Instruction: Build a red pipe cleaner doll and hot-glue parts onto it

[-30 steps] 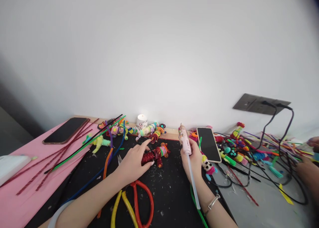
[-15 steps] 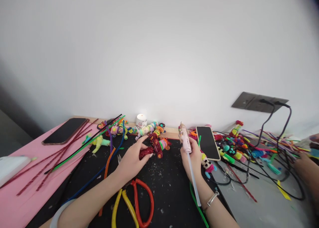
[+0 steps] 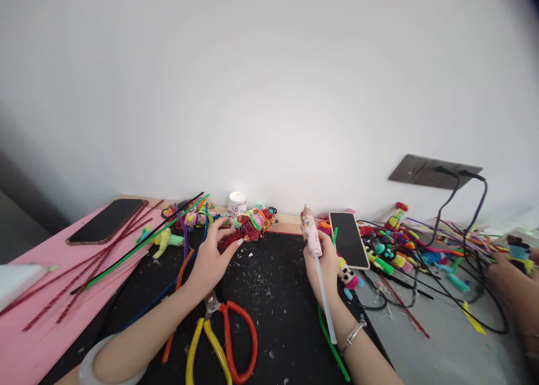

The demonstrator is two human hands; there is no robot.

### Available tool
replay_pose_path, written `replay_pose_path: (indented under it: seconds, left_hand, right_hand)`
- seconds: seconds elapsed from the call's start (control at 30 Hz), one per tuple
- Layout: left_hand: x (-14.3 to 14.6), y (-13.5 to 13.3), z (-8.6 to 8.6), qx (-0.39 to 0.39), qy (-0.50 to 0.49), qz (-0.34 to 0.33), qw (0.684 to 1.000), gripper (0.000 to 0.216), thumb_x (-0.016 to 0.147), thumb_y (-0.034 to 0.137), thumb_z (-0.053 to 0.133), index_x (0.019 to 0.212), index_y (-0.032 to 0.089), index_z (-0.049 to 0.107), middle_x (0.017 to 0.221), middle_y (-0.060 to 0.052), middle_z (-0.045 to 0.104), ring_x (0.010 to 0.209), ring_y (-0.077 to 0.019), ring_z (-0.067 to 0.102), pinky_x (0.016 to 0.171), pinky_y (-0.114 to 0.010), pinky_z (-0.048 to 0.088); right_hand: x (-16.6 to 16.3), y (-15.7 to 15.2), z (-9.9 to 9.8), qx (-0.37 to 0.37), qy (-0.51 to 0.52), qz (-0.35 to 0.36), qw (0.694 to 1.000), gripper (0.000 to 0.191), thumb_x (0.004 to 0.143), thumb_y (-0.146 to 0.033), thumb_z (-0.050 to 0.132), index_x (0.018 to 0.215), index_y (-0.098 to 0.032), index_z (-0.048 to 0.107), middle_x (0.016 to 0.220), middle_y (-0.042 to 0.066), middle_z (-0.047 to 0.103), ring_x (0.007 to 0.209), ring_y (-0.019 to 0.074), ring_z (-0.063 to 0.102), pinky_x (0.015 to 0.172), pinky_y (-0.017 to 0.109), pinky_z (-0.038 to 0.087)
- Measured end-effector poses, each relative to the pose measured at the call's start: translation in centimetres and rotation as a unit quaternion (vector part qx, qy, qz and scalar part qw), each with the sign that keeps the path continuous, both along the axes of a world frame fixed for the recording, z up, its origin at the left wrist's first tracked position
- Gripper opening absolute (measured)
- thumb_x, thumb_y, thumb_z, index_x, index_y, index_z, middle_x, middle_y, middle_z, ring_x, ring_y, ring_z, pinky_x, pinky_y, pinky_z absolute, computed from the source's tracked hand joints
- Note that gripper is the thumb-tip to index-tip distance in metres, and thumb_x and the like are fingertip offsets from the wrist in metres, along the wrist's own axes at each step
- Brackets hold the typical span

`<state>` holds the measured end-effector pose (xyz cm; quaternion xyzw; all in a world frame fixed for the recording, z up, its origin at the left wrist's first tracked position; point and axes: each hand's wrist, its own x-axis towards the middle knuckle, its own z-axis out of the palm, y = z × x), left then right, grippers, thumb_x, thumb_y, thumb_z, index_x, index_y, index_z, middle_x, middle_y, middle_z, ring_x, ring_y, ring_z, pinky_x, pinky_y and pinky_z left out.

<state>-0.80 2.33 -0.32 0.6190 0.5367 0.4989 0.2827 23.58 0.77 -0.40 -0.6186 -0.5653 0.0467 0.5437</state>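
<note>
My left hand (image 3: 209, 259) reaches forward over the black mat (image 3: 273, 312) and pinches a red glittery pipe-cleaner figure (image 3: 242, 232) near the mat's far edge, next to several other colourful figures (image 3: 193, 219). My right hand (image 3: 322, 264) grips a pink hot glue gun (image 3: 309, 230) upright, with a white glue stick (image 3: 326, 303) trailing back along my wrist. Red-and-yellow-handled scissors (image 3: 229, 340) lie on the mat between my forearms.
A phone (image 3: 348, 240) lies right of the glue gun, another phone (image 3: 105, 220) on the pink sheet (image 3: 37, 323) at left with long pipe cleaners (image 3: 126, 250). A small white jar (image 3: 236, 204) stands by the wall. Cables and craft bits clutter the right; another person's hand (image 3: 511, 273) works there.
My left hand has slid the red figure away from me, from mid-mat toward the row of figures at the far edge. The right hand with the glue gun has barely moved.
</note>
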Motion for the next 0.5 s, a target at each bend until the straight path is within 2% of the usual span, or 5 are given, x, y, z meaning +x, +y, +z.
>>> replay_pose_path:
  seconds: [0.23, 0.37, 0.5]
  left_hand:
    - [0.2, -0.6, 0.5, -0.01, 0.067, -0.082, 0.994, 0.048, 0.086, 0.029, 0.054, 0.13, 0.023, 0.036, 0.111, -0.008, 0.068, 0.104, -0.0238, 0.064, 0.091, -0.042, 0.047]
    - [0.5, -0.5, -0.1, -0.002, 0.121, -0.138, 0.983, 0.05, 0.087, 0.026, 0.052, 0.134, 0.023, 0.035, 0.107, -0.007, 0.069, 0.104, -0.023, 0.062, 0.096, -0.042, 0.043]
    - [0.8, -0.3, -0.8, 0.014, 0.171, -0.153, 0.973, 0.054, 0.085, 0.023, 0.053, 0.136, 0.02, 0.034, 0.104, -0.008, 0.068, 0.105, -0.0252, 0.059, 0.097, -0.045, 0.041]
  right_hand:
    - [0.1, 0.1, -0.1, 0.004, 0.008, 0.001, 1.0, 0.035, 0.07, -0.019, 0.051, 0.104, -0.016, 0.058, 0.097, 0.01, 0.064, 0.086, 0.0245, 0.059, 0.078, 0.037, 0.047]
    - [0.1, 0.3, -0.2, 0.0, 0.01, 0.001, 1.0, 0.035, 0.071, -0.019, 0.05, 0.106, -0.015, 0.057, 0.098, 0.01, 0.064, 0.086, 0.0241, 0.059, 0.079, 0.037, 0.046]
    - [0.0, 0.3, -0.2, -0.003, 0.019, 0.0, 1.0, 0.035, 0.071, -0.019, 0.05, 0.105, -0.015, 0.058, 0.098, 0.009, 0.064, 0.086, 0.0236, 0.059, 0.078, 0.035, 0.046]
